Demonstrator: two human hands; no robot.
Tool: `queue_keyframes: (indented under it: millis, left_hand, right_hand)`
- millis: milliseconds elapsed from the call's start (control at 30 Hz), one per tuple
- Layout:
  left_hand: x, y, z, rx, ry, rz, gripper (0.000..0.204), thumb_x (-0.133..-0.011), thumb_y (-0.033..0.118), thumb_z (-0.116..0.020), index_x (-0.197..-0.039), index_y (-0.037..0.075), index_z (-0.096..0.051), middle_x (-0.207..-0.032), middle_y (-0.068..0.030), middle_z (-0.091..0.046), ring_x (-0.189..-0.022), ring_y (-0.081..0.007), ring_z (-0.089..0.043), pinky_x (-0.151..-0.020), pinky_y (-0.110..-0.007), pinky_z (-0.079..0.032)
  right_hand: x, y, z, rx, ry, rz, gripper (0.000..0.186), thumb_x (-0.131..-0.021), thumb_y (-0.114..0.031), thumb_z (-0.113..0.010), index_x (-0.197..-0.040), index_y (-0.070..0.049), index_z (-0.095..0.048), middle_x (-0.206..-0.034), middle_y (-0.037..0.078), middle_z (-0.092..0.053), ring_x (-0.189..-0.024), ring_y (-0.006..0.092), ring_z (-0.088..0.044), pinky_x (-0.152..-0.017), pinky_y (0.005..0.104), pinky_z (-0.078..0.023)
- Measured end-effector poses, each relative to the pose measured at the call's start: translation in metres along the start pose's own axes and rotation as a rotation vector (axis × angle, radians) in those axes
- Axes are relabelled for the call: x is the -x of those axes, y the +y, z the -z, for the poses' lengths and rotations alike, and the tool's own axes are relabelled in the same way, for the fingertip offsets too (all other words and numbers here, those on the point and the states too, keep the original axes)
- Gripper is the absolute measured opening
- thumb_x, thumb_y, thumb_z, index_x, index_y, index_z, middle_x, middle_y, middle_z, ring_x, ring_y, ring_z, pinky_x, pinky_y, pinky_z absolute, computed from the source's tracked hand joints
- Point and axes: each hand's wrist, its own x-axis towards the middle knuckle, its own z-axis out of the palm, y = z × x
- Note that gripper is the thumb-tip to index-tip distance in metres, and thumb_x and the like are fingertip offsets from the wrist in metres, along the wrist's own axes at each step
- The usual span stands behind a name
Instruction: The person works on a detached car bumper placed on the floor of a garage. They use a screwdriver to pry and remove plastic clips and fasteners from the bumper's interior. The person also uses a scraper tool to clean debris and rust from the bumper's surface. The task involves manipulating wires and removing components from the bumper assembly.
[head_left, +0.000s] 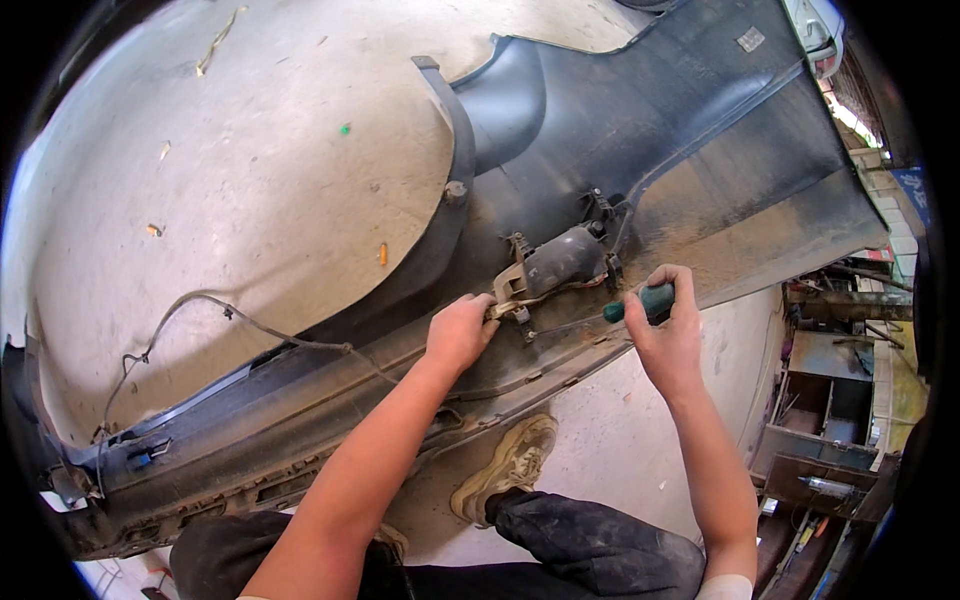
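Note:
A large dark plastic bumper [720,150], dusty on its inner side, spans the view. A black lamp housing [560,260] with brackets is mounted on it. My left hand [458,328] grips the housing's left end at a pale bracket. My right hand [665,330] is closed on the dark green handle of a tool [652,301], just right of the housing and pointed toward it; its tip is hard to make out. A black wire harness [262,327] runs from the lower left along the bumper.
Scraps [382,254] lie on the pale floor [260,130]. My shoe [505,465] and knees are below the bumper. A metal tool cabinet [825,420] with open compartments stands at the right. A white vehicle's edge [815,35] shows at the top right.

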Motion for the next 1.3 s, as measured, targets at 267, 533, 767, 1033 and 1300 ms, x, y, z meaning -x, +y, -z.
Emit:
queue_keyframes:
  millis: [267,533,767,1033,1300]
  left_hand:
    - [0.004,0.000,0.005,0.008,0.015,0.019,0.030,-0.082,0.021,-0.069,-0.109,0.009,-0.064,-0.100,-0.0142,-0.065,-0.096,-0.0352,-0.062,-0.082,-0.044,-0.050]
    - [0.002,-0.001,0.000,-0.015,0.014,0.045,0.027,-0.084,0.021,-0.067,-0.107,0.009,-0.066,-0.099,-0.0142,-0.066,-0.096,-0.0350,-0.062,-0.082,-0.044,-0.050]
    - [0.002,0.000,-0.002,0.009,0.027,0.041,0.025,-0.084,0.021,-0.066,-0.105,0.009,-0.067,-0.098,-0.0147,-0.065,-0.095,-0.0353,-0.062,-0.081,-0.044,-0.050]
    - [0.002,-0.004,0.000,-0.003,0.032,0.026,0.022,-0.083,0.020,-0.065,-0.102,0.009,-0.067,-0.095,-0.0149,-0.064,-0.092,-0.0362,-0.062,-0.079,-0.045,-0.051]
    - [0.003,0.016,0.007,0.033,0.040,0.042,0.051,-0.075,0.022,-0.074,-0.117,0.007,-0.049,-0.115,-0.0187,-0.055,-0.094,-0.0393,-0.061,-0.082,-0.046,-0.051]
  right_hand:
    - [0.000,-0.013,-0.001,-0.014,-0.011,-0.023,0.029,-0.085,-0.012,-0.070,-0.103,-0.006,-0.048,-0.077,0.013,-0.064,-0.067,0.0243,-0.065,-0.063,0.0351,-0.051]
    - [0.002,-0.011,-0.003,-0.016,-0.024,-0.039,0.028,-0.086,-0.012,-0.069,-0.103,-0.006,-0.047,-0.081,0.013,-0.065,-0.069,0.0233,-0.065,-0.066,0.0340,-0.052]
    - [-0.001,-0.012,-0.003,0.010,-0.014,-0.029,0.028,-0.086,-0.012,-0.069,-0.103,-0.007,-0.047,-0.078,0.013,-0.064,-0.068,0.0235,-0.065,-0.065,0.0342,-0.051]
    - [-0.005,-0.015,-0.004,0.017,-0.052,-0.085,0.029,-0.085,-0.012,-0.070,-0.103,-0.007,-0.048,-0.075,0.013,-0.064,-0.064,0.0250,-0.064,-0.062,0.0360,-0.051]
    - [-0.009,-0.021,0.000,0.155,-0.059,0.022,0.031,-0.082,-0.024,-0.075,-0.095,-0.005,-0.054,-0.071,0.015,-0.065,-0.062,0.0317,-0.066,-0.060,0.0378,-0.051]
